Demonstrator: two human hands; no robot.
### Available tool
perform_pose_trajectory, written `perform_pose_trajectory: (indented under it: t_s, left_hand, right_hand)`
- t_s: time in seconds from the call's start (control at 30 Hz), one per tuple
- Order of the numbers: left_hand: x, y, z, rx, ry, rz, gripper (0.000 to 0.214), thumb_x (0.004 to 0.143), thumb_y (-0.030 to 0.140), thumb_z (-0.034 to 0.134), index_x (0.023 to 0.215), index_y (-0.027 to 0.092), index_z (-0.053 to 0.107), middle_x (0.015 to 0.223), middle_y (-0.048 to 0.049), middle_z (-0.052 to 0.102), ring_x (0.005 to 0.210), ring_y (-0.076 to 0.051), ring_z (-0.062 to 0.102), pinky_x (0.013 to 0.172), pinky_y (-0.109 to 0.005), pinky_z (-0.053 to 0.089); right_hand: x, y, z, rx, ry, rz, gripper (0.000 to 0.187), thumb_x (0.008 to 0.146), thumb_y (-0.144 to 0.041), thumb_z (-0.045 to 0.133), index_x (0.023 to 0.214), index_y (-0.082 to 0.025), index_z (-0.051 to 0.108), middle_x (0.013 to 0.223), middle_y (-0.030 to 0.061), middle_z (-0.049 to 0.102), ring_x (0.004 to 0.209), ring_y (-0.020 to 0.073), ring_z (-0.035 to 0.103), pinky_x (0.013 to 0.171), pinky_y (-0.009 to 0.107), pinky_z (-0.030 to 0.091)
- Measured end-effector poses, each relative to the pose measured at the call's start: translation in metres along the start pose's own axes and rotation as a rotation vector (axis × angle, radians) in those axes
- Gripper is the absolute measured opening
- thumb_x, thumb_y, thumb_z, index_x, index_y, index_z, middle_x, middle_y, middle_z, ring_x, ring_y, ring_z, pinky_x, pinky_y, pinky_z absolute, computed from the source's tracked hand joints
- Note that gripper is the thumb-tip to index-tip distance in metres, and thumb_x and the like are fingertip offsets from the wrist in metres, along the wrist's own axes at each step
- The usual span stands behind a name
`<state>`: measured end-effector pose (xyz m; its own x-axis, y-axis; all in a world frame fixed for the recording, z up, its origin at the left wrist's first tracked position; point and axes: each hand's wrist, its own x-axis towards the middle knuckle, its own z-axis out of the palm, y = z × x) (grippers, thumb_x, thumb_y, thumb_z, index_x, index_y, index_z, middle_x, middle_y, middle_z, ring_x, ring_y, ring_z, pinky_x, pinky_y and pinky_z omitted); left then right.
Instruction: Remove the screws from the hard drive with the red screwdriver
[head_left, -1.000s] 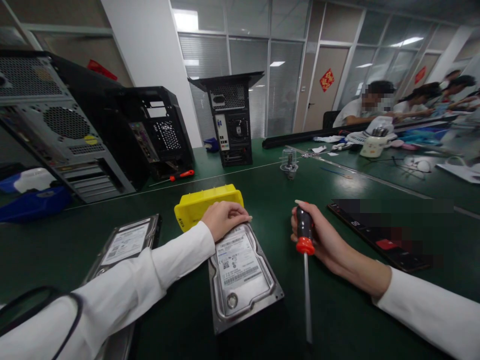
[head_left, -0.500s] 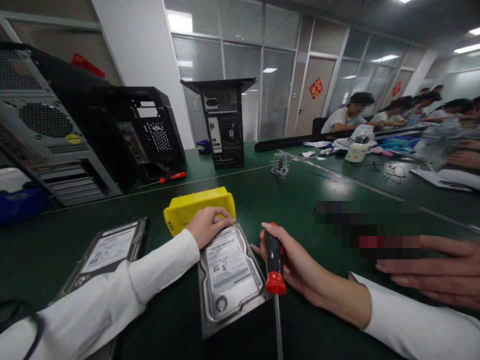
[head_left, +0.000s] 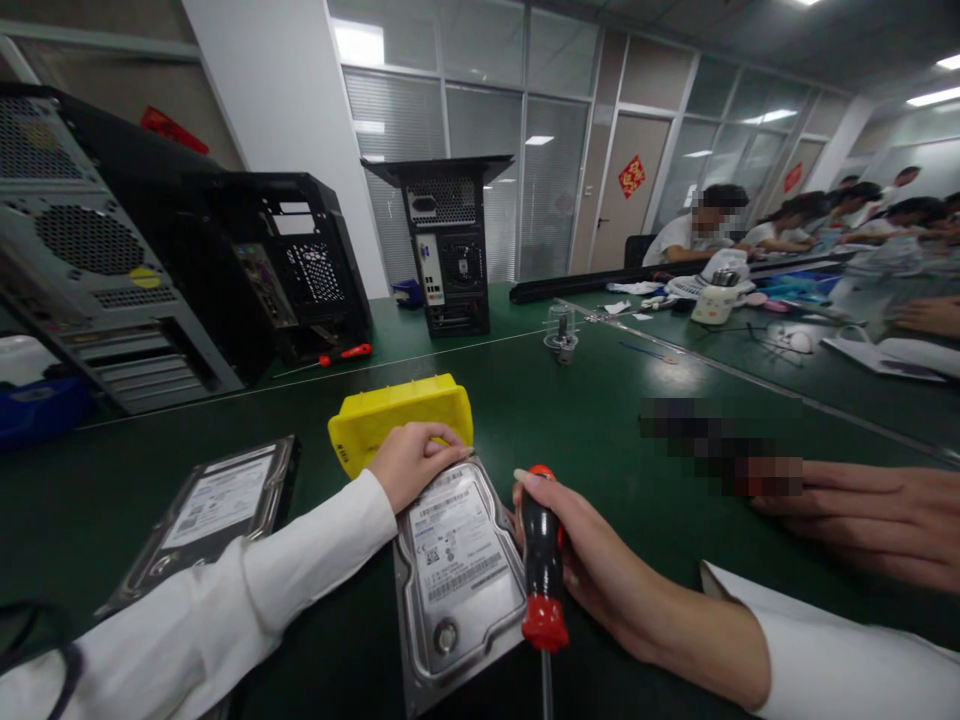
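Observation:
A silver hard drive (head_left: 459,560) with a white label is in front of me, its label facing up. My left hand (head_left: 420,462) grips its far end, fingers curled over the edge beside a yellow plastic box (head_left: 390,412). In my right hand (head_left: 592,540) is a screwdriver (head_left: 543,560) with a black and red handle, held at the drive's right side. Its metal shaft points down toward me, and its tip is out of view. A second hard drive (head_left: 217,505) lies to the left, partly behind my left sleeve.
Computer cases (head_left: 90,240) stand at the left, and another case (head_left: 450,250) stands at the back. A red-handled screwdriver (head_left: 345,355) lies near them. A small clear-domed object (head_left: 561,335) stands mid-table. Another person's hand (head_left: 870,510) is at the right, near a pixelated dark object.
The hard drive has shifted slightly toward me. My right hand and the screwdriver have moved a little left and nearer. The other person's hand at the right has shifted slightly.

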<state>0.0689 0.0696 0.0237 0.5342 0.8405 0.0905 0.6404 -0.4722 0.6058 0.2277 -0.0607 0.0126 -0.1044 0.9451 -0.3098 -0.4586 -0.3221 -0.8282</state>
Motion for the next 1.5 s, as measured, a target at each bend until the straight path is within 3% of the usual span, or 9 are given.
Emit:
perform_pose_trajectory:
  t_s: [0.13,0.33,0.6,0.83,0.97,1.17,1.33,1.5]
  left_hand:
    - [-0.002,0.0,0.001,-0.017,0.002,-0.001,0.033,0.076,0.047,0.054,0.081,0.018,0.067,0.049,0.0024,0.059,0.052,-0.014,0.054,0.049,-0.022,0.033]
    - [-0.005,0.0,0.004,-0.049,0.003,0.005,0.034,0.076,0.047,0.054,0.084,0.016,0.067,0.062,-0.001,0.068,0.057,-0.016,0.059,0.055,-0.024,0.039]
    - [-0.003,-0.002,0.004,-0.086,-0.012,0.005,0.032,0.076,0.044,0.056,0.085,0.015,0.067,0.073,-0.0035,0.071,0.064,-0.016,0.063,0.061,-0.024,0.044]
    - [-0.001,0.001,0.009,-0.11,-0.002,0.047,0.031,0.074,0.043,0.058,0.082,0.016,0.069,0.078,-0.004,0.071,0.071,-0.017,0.064,0.064,-0.024,0.046]
    - [0.004,-0.001,0.012,-0.159,-0.024,0.049,0.028,0.072,0.041,0.061,0.08,0.015,0.069,0.077,-0.0053,0.07,0.072,-0.017,0.064,0.064,-0.024,0.045]
    - [0.007,-0.01,0.019,-0.274,-0.064,0.016,0.029,0.07,0.041,0.064,0.081,0.014,0.067,0.078,-0.006,0.07,0.074,-0.017,0.064,0.063,-0.023,0.045]
    - [0.007,-0.007,0.018,-0.344,-0.069,-0.02,0.028,0.071,0.037,0.063,0.08,0.011,0.068,0.074,-0.0074,0.071,0.069,-0.017,0.065,0.057,-0.021,0.043]
    - [0.01,-0.008,0.02,-0.43,-0.114,-0.066,0.026,0.07,0.034,0.064,0.079,0.01,0.069,0.072,-0.0064,0.071,0.063,-0.014,0.063,0.052,-0.02,0.04]
  right_hand:
    - [-0.002,0.0,0.0,-0.014,0.013,0.012,0.031,0.084,-0.044,0.048,0.086,-0.013,0.047,0.057,-0.0052,0.035,0.043,-0.0004,0.028,0.042,0.011,0.027]
    - [-0.005,0.002,0.001,-0.028,0.066,0.042,0.039,0.075,-0.052,0.056,0.085,-0.016,0.045,0.067,-0.0029,0.044,0.057,0.0029,0.043,0.051,0.012,0.036]
    - [-0.007,-0.001,0.003,-0.054,0.095,0.048,0.039,0.077,-0.053,0.053,0.083,-0.015,0.044,0.06,-0.0043,0.037,0.053,0.0021,0.037,0.055,0.013,0.038]
    - [-0.005,0.001,0.001,-0.056,0.109,0.033,0.041,0.075,-0.054,0.055,0.085,-0.016,0.044,0.062,-0.0052,0.041,0.047,-0.0003,0.03,0.057,0.014,0.04]
    - [-0.005,-0.001,0.001,-0.032,0.124,0.026,0.041,0.072,-0.052,0.059,0.084,-0.015,0.046,0.066,-0.0036,0.045,0.055,0.0016,0.043,0.056,0.012,0.039]
    - [-0.006,-0.004,0.003,0.001,0.167,0.041,0.041,0.069,-0.05,0.063,0.081,-0.014,0.049,0.063,-0.0039,0.044,0.055,0.0012,0.044,0.05,0.01,0.038]
    - [-0.001,-0.004,0.003,0.038,0.223,0.045,0.046,0.065,-0.05,0.067,0.089,-0.016,0.05,0.077,-0.0021,0.05,0.076,0.007,0.057,0.069,0.015,0.05]
    - [0.011,-0.008,-0.002,0.084,0.269,-0.021,0.037,0.069,-0.045,0.067,0.086,-0.015,0.051,0.082,-0.0021,0.05,0.078,0.0052,0.054,0.089,0.023,0.051]
